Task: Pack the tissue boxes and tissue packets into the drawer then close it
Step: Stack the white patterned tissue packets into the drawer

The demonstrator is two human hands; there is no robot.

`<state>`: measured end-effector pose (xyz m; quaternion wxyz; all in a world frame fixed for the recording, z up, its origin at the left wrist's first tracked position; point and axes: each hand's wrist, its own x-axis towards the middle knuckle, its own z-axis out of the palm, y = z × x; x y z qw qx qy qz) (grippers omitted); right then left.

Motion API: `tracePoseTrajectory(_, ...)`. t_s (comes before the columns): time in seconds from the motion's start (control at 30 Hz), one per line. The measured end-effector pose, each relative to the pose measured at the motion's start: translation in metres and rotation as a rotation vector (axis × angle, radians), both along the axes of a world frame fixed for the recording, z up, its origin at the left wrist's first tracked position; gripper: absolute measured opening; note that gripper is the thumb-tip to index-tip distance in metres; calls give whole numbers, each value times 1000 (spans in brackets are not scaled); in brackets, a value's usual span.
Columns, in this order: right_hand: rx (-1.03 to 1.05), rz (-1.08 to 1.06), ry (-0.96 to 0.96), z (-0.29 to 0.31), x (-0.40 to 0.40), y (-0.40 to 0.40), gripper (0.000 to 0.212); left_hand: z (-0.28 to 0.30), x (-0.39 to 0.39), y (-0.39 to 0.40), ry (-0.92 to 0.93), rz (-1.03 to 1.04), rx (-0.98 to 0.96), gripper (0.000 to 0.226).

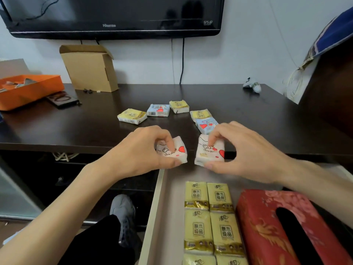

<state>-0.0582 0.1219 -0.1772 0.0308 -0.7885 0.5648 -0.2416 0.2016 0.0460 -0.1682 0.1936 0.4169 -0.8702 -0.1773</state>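
Note:
My left hand [145, 150] grips a small white tissue packet with red hearts [180, 151] at the dark desk's front edge. A similar white packet [209, 151] is pinched in my right hand [246, 152], just above the open drawer [152, 217]. Inside the drawer lie several yellow tissue packets [210, 219] in two columns and a red floral tissue box [267, 230] to their right. Several more small packets rest on the desk: yellow ones [131, 116] [179, 106] [200, 114] and blue ones [158, 110] [206, 125].
On the dark desk [95, 127] stand an orange tray [28, 90] at far left, a phone [63, 100] beside it, and an open cardboard box [89, 67]. A TV [114, 16] hangs above. A small white object [252, 85] sits back right. My shoe [124, 209] is below left.

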Motion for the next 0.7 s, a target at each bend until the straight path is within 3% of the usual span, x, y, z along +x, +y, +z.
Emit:
tracePoseTrajectory(0.17, 194, -89, 44, -21, -22, 41, 50, -16, -16, 25, -109, -160, 72, 44)
tracePoseTrajectory(0.37, 374, -96, 86, -44, -10, 33, 45, -55, -48, 29, -293, -200, -52, 38)
tracePoseTrajectory(0.7, 430, -159, 91, -63, -5, 27, 45, -79, -55, 22, -296, -204, -43, 39)
